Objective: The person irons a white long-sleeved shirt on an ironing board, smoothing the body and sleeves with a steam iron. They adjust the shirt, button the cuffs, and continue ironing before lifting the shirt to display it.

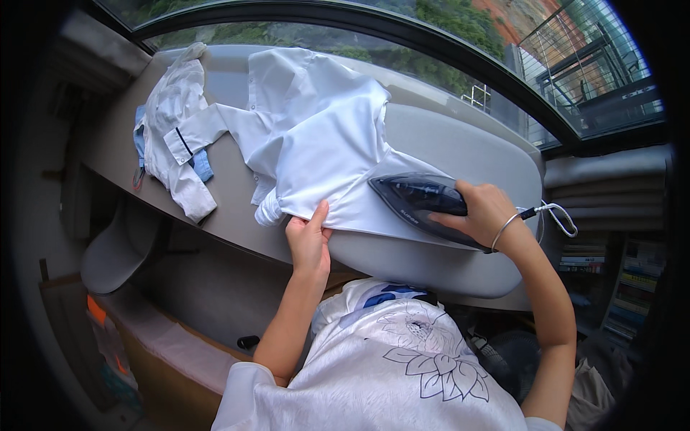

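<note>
A white shirt (329, 129) lies spread over a grey ironing board (463, 129), its body towards the window and one sleeve stretched to the right. My left hand (311, 240) pinches the shirt's near edge between thumb and fingers, beside a bunched part of the cloth. In my right hand (480, 215) is a dark Supor steam iron (418, 202), its soleplate on the stretched sleeve and its tip pointing left. A white cord (560, 218) leaves the back of the iron by my wrist. The other sleeve, with a dark stripe at its cuff, reaches left over a crumpled garment.
Crumpled white clothing (178, 113) with a light blue piece (202, 166) lies on the left of the grey table (232, 178). Windows (431, 64) run behind it. A grey chair (121, 253) stands lower left; books (630, 296) fill shelves at the right.
</note>
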Demonstrator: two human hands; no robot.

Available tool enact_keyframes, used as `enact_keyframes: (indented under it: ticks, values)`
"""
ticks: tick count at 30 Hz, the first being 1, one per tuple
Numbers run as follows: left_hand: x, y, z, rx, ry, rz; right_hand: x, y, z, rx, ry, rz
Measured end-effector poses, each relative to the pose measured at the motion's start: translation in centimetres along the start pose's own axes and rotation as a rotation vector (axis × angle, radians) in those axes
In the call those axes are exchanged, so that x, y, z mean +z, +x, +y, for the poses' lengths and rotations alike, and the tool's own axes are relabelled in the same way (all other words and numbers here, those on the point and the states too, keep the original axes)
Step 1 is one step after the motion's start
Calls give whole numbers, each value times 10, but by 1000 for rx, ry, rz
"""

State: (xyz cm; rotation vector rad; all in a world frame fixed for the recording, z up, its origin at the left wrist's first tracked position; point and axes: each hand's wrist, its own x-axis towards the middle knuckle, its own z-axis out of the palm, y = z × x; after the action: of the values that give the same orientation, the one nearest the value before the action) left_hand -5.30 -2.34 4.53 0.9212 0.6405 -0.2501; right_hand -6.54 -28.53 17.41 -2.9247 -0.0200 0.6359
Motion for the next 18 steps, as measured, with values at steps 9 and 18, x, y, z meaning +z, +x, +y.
enact_keyframes:
  ticks: [9,18]
  values:
    - [-12,-5,5,65,26,34,-6,4,7,-15,-13,2]
    - [-32,4,13,90,48,39,-15,25,-20,-204,-103,-166]
